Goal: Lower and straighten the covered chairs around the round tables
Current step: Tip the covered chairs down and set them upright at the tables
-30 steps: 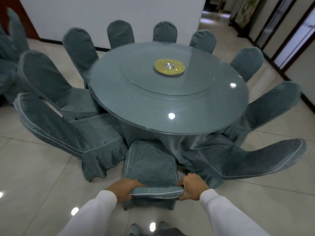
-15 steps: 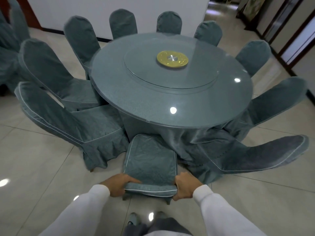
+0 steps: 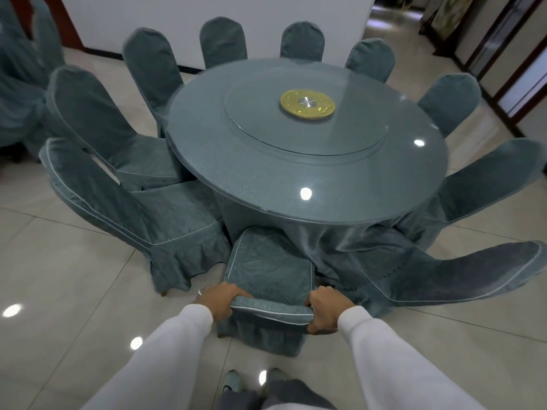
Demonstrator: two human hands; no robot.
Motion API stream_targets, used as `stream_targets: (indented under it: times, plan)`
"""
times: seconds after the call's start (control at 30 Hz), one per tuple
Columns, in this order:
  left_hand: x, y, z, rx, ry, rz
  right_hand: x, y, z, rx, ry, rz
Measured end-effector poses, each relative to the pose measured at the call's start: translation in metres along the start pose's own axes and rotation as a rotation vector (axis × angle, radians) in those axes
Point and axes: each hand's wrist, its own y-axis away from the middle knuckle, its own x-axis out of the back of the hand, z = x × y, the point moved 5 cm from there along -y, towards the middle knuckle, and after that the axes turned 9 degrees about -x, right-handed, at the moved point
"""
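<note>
The person is holding the top of the near chair (image 3: 268, 273) at the round table (image 3: 305, 149), left hand (image 3: 217, 300) and right hand (image 3: 325, 310) each gripping a corner. The chair is getting set straight; next it probably needs squaring to the table

This is a banquet room of a restaurant or hotel. A big round desk (image 3: 266, 184) under a glass top carries a glass turntable (image 3: 305, 137) with a gold hub (image 3: 307, 105). Many chairs in matching teal covers (image 3: 165, 214) stand around it, more covered chairs (image 3: 20, 84) wait at the left, and the floor (image 3: 59, 291) is glossy pale tile
</note>
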Motion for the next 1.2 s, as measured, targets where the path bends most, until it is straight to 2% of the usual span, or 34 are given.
stream_targets:
  times: [0.13,0.33,0.43,0.57,0.63,0.7,0.87,1.03,1.2]
  plan:
    - [0.002,-0.009,0.002,0.011,-0.019,0.022,0.000,-0.008,0.008,0.000,-0.003,-0.016]
    - [0.011,-0.020,0.022,0.037,0.037,0.158,0.004,-0.015,0.033,-0.069,-0.107,0.012]
    - [0.013,-0.018,0.020,-0.024,0.117,0.090,0.004,-0.014,0.039,-0.044,-0.132,-0.069]
    - [0.017,-0.010,-0.002,-0.055,0.253,0.030,0.006,-0.016,0.043,-0.009,-0.413,-0.302]
    - [0.020,0.000,-0.012,-0.030,0.326,0.049,0.014,-0.020,0.039,0.016,-0.550,-0.306]
    - [0.025,0.009,-0.018,-0.008,0.417,0.074,0.022,-0.029,0.034,0.022,-0.675,-0.233]
    - [0.047,0.029,-0.031,0.128,0.696,0.279,0.035,-0.071,0.010,0.115,-0.708,-0.122]
    - [0.077,0.054,-0.054,0.239,0.710,0.570,0.051,-0.105,-0.038,0.214,-0.682,-0.145]
    - [0.093,0.087,-0.101,0.355,0.715,0.776,0.069,-0.138,-0.106,0.302,-0.663,-0.161]
